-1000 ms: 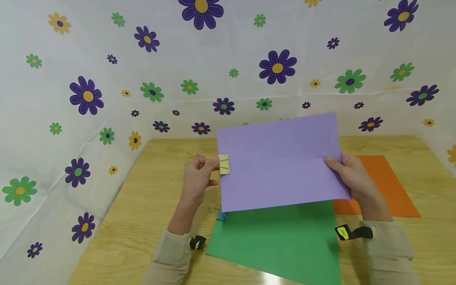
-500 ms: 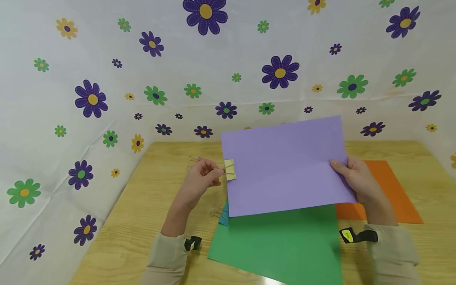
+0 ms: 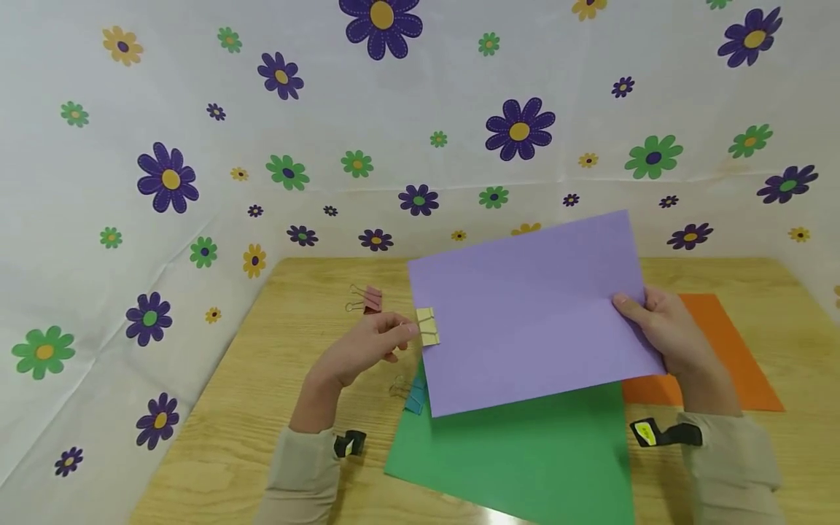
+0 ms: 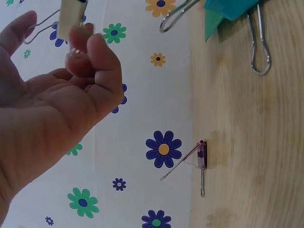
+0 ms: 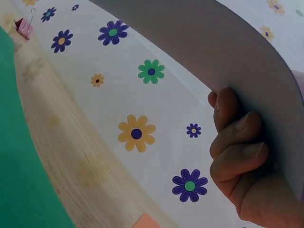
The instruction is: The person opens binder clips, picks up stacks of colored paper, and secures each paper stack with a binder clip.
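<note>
A purple sheet of paper (image 3: pixel 525 292) is held up at a tilt, its left edge lower than its right. My right hand (image 3: pixel 676 343) grips its right edge, thumb in front and curled fingers (image 5: pixel 240 156) behind. On the left edge sits a yellow binder clip (image 3: pixel 428 327). My left hand (image 3: pixel 370 343) has its fingertips at that clip; in the left wrist view the thumb meets one wire handle and curled fingers (image 4: pixel 104 61) are at the other. Under the purple sheet lies a green sheet (image 3: pixel 518 459), with a blue binder clip (image 3: pixel 415 396) on its left edge.
A pink binder clip (image 3: pixel 372 297) rests on the wooden table (image 3: pixel 262 408) beyond my left hand. At the right lies an orange sheet (image 3: pixel 735 350), partly behind my right hand. A white flowered cloth (image 3: pixel 394 87) hangs behind the table.
The purple sheet's left edge has dropped along with its yellow clip, so the sheet slants more. My left hand has moved lower, and the pink clip behind it now shows.
</note>
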`<state>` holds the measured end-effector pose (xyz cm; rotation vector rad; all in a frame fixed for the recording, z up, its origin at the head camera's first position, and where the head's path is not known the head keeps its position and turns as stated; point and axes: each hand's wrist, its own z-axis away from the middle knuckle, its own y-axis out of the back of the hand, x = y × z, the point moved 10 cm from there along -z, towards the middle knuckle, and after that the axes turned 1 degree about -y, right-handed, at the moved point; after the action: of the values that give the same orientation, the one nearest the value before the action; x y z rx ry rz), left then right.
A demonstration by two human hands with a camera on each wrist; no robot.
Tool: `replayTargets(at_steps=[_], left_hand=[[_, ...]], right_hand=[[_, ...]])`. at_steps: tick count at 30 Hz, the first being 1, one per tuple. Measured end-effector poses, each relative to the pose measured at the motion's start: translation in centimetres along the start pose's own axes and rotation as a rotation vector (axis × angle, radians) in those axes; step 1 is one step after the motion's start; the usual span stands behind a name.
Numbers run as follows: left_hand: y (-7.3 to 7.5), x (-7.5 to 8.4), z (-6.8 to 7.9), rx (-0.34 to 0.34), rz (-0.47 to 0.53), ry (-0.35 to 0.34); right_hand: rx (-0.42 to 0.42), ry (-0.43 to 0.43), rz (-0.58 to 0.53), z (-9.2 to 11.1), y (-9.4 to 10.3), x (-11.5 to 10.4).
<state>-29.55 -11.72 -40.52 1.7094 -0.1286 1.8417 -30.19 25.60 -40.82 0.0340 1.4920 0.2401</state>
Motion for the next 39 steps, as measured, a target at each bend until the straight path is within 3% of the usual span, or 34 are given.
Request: replayTargets(at_steps=[4, 8, 14, 26, 39], left_hand=[[0.3, 0.1, -0.1, 0.027, 0.083, -0.033], [0.9, 0.5, -0.1, 0.087, 0.219, -0.064], [0.9, 0.7, -0.4, 0.141, 0.365, -0.056], [2.2, 0.5, 0.0, 0.298, 0.27, -0.058], [2.4, 1.2, 0.5, 0.353, 0.201, -0.05]], right_hand=[[-0.009, 0.024, 0.012, 0.1, -0.3, -0.4], [-0.027, 0.067, -0.043, 0.2, -0.8, -0.9], [-0.056, 0.112, -0.084, 0.2, -1.3, -1.5], [-0.022, 0.111, -0.098, 0.2, -1.0, -1.2], [-0.039, 0.116, -0.126, 0.4, -0.9, -1.4]])
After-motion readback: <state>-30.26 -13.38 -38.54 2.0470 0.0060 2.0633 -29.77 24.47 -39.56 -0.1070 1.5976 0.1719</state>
